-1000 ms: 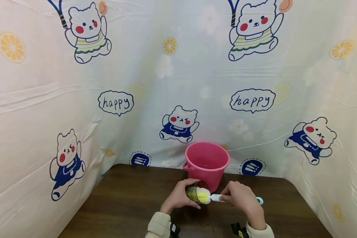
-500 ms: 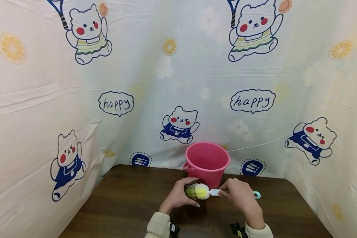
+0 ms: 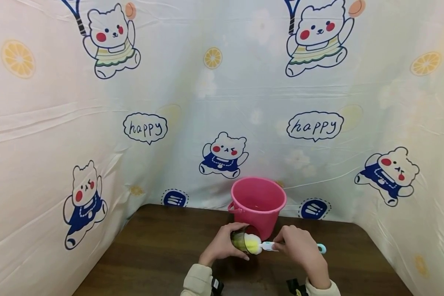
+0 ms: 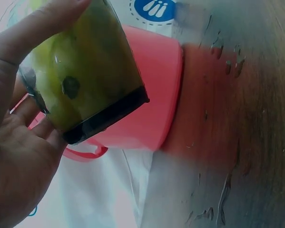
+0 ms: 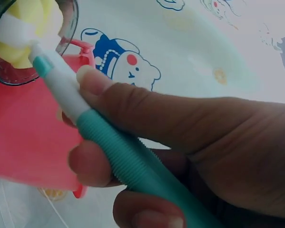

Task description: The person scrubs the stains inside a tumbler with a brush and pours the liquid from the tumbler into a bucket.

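My left hand [image 3: 223, 244] grips a dark, see-through glass [image 4: 92, 66] lying on its side, its mouth facing right. Inside the glass sits the yellow and white sponge head [image 3: 252, 244] of a bottle brush, part of it showing past the rim. The fingers and thumb of my right hand [image 3: 301, 248] curl round the brush's white and teal handle [image 5: 116, 147], whose teal end pokes out behind the hand. In the left wrist view the glass's thick dark base and the yellow sponge pressed inside its wall show.
A pink bucket [image 3: 259, 211] stands just behind the glass, its handle at the left. Water drops [image 4: 228, 66] and streaks lie on the dark wooden table [image 3: 163, 242]. A printed cloth curtain [image 3: 222, 102] hangs round the back and sides.
The glass and brush shifted slightly up and left half a second ago, then came back down and right. Both hands keep their hold throughout.
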### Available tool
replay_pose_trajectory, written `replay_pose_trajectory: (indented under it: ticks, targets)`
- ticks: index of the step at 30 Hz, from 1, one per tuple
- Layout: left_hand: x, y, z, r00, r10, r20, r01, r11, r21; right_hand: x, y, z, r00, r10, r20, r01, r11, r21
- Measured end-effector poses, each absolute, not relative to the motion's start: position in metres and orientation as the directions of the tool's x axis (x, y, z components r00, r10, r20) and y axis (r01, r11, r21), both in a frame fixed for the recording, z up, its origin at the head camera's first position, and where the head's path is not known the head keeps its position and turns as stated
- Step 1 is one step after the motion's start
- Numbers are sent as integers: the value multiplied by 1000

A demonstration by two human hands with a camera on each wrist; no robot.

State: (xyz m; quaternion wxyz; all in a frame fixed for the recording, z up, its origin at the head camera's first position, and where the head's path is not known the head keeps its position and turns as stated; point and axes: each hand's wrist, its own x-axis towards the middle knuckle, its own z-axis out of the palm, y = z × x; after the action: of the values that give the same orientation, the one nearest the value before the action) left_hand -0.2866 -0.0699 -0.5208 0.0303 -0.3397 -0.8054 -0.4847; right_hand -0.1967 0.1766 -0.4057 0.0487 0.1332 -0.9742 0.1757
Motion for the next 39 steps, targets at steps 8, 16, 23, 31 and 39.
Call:
replay_pose_trajectory:
  ticks: [8,16,23,31,39]
  targets:
    - [-286,-67,-518,-774,514,371,571,311,760,-197,177,-403,-951,-236,198,-289,905,-313]
    - [-285,-67,-518,-766,525,372,576,301,760,-197,178,-406,-971,-191,144,-227,925,-304]
    - [-283,-65,-516,-751,541,380,590,290,753,-194,185,-403,-964,-251,92,-266,876,-402]
    - [-284,-65,-518,-769,519,374,573,298,764,-198,186,-407,-972,-205,118,-235,891,-389]
    - [-285,-63,-521,-753,540,376,586,290,757,-192,184,-404,-980,-186,75,-200,904,-379]
